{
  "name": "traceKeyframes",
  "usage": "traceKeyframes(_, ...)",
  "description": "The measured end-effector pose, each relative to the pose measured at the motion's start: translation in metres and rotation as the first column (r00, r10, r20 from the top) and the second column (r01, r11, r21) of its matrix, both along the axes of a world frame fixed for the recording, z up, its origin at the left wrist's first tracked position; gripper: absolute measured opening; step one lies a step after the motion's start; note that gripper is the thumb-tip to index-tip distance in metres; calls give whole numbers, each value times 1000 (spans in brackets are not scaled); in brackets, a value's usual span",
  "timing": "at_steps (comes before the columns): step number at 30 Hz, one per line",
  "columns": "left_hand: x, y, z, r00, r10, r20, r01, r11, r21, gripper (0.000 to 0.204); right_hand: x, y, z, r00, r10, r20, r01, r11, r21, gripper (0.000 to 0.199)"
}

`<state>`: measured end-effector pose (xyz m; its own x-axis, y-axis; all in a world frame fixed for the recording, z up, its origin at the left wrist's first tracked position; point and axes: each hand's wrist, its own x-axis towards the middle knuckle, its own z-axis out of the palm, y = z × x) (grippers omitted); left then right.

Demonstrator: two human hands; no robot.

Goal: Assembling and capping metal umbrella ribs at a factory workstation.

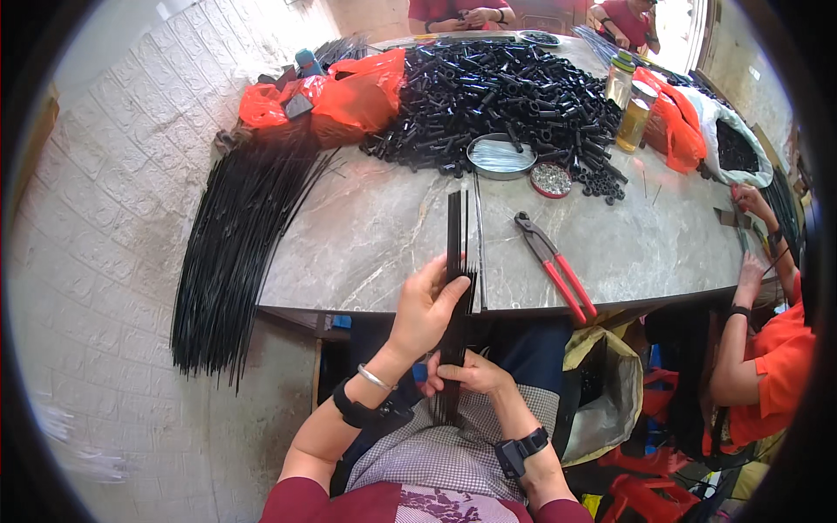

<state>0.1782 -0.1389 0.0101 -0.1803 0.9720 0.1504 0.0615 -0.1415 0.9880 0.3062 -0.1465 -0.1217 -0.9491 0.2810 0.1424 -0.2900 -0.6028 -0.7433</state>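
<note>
A bundle of thin black rods (453, 336) stands nearly upright in front of my lap at the table's near edge. My left hand (427, 305) is wrapped round its upper part, the thumb pressed along the side. Lower down, my right hand (475, 373) grips the same bundle. Some rods reach higher than the others, and the lower ends hang over my checked apron. To the right on the table lies a pair of red-handled pincers (554, 266), its jaws pointing away from me.
Many long black rods (240, 235) hang over the table's left edge. Black tubular parts (497, 96) form a large heap, with a round tin (501, 157) and a red dish (551, 179) before it. Jars (635, 118) and orange bags (357, 96) flank it. A co-worker (767, 375) sits right.
</note>
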Motion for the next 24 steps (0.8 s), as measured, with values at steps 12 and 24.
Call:
traceKeyframes(12, -6, -12, -21, 973, 111, 203, -118, 993, 22, 91, -6, 2, -7, 999, 29, 13, -27, 995, -100, 27)
traceKeyframes(24, -12, -8, -17, 838, -306, 453, 393, 913, -110, 31, -1, -3, 16, 998, 63, 20, -62, 997, -42, 31)
